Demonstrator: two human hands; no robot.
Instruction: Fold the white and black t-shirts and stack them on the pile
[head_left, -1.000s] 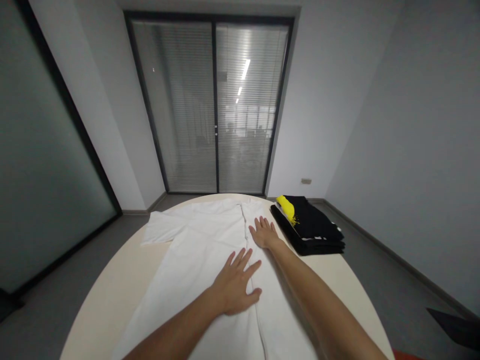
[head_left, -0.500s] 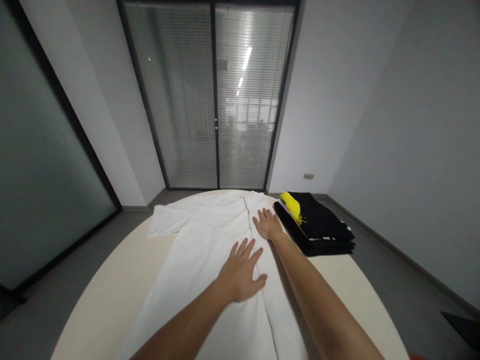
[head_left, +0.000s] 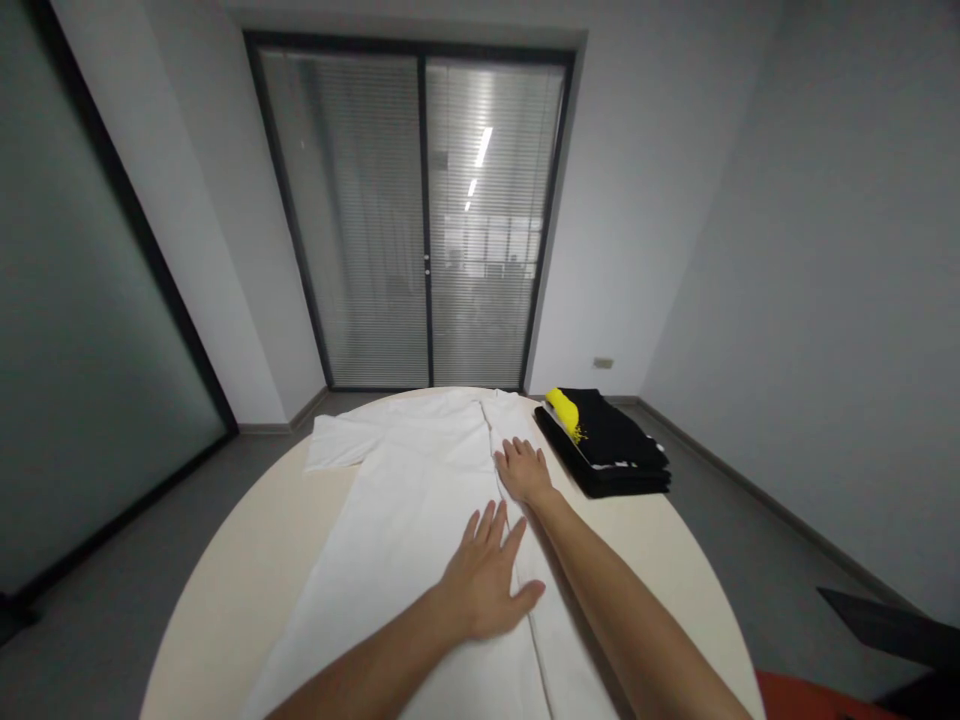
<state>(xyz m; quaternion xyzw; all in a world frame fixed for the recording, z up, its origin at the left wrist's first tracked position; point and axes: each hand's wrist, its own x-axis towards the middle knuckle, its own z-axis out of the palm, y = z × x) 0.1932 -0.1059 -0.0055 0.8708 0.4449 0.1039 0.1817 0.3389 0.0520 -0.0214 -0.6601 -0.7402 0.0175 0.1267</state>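
A white T-shirt (head_left: 397, 520) lies spread over the round table, one sleeve out to the left and its right side folded inward in a long strip. My left hand (head_left: 487, 580) rests flat on the shirt near the folded edge, fingers spread and thumb pointing right. Farther up, my right hand (head_left: 523, 470) lies palm down on the folded strip, its fingers stretched out. Neither hand grips the cloth. Just right of my right hand sits a stack of folded black clothes (head_left: 619, 440) with a yellow print on top.
The pale round tabletop (head_left: 232, 560) shows on both sides of the shirt. Beyond it stands a glass door (head_left: 427, 220) with blinds. At the lower right are a red surface (head_left: 810, 700) and a dark object (head_left: 885, 625).
My right hand has slid slightly toward me along the folded strip. My left hand stays flat, a little lower in view. The camera has shifted too, and more of the red surface shows.
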